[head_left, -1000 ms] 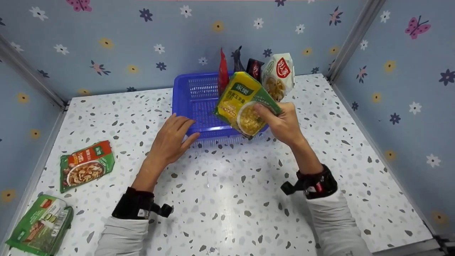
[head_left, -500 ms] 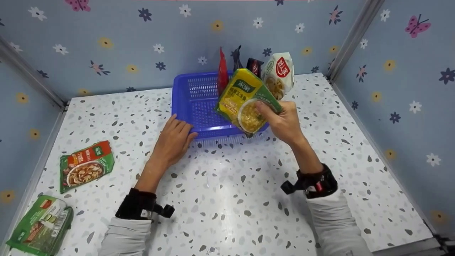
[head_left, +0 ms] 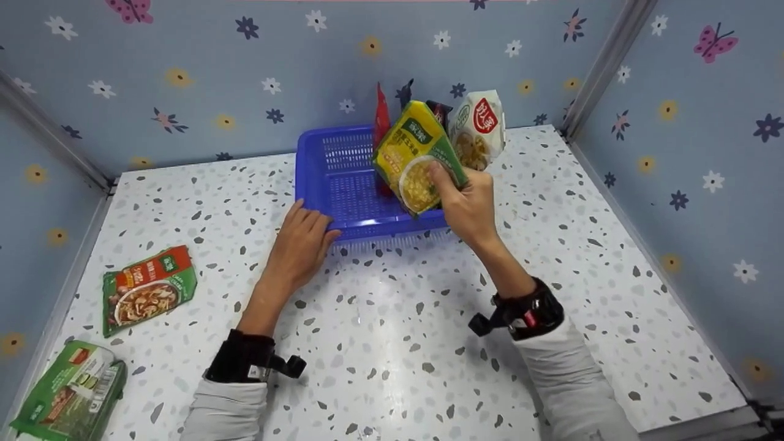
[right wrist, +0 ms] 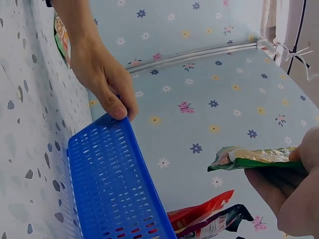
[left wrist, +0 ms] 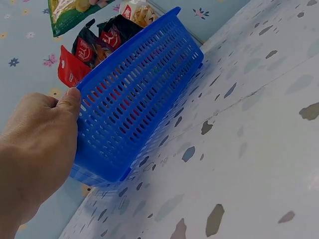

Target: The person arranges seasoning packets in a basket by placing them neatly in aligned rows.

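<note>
Pinching yellow packet (head_left: 413, 138) by its side in right hand (head_left: 470, 208), over basket (head_left: 311, 156) by counter's (head_left: 380, 343) back edge; gripping basket's near-left corner between left hand's (head_left: 300, 245) thumb and fingers, likely to steady it.

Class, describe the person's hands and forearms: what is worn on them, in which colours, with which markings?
The left hand and right hand wear no gloves. The left sleeve and right sleeve are light grey and wrinkled. The left wristband is black with a pale label; the right wristband is black with a red patch. A short black stub juts from each.
</note>
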Available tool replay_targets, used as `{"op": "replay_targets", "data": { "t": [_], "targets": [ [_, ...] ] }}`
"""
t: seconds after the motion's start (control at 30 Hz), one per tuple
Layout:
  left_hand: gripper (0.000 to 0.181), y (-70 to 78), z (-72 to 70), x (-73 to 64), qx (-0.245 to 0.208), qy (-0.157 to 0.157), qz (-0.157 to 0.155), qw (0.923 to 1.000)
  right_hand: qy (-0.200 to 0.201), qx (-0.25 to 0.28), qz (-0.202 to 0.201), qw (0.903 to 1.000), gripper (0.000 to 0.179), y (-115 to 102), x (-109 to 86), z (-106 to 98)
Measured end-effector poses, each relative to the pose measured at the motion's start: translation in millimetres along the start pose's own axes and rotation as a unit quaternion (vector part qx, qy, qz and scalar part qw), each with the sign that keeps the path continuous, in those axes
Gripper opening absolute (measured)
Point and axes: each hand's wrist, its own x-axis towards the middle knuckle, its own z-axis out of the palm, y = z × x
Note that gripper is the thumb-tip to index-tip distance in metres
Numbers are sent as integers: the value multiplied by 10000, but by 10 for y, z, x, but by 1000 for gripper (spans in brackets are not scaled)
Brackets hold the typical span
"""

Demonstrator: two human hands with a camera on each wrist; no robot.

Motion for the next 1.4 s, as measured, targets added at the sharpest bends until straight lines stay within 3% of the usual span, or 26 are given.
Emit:
{"op": "replay_targets", "data": {
  "t": [0.27, 0.57, 0.77, 0.93, 1.4],
  "targets": [
    [38, 61, 10, 1, 94, -36, -79, 9999, -115, -968, -38, 9952, 37, 95, 204, 430],
    [40, 77, 16, 12, 22, -142, -185, 9997, -636, -2200, 240, 9731, 40, 317, 333, 751],
    [39, 83, 14, 9, 27, -26, -119, 9999, -1149, -2483, 559, 9602, 38, 445, 395, 890],
    [39, 83, 21, -3, -37, -47, -134, 9999, -1472, -2709, 575, 9495, 42, 540, 408, 975],
    [38, 50, 23, -33, -35, -19, -185, 9998, -1797, -3068, 1247, 9263, 41, 596, 422, 1054]
  ]
}}
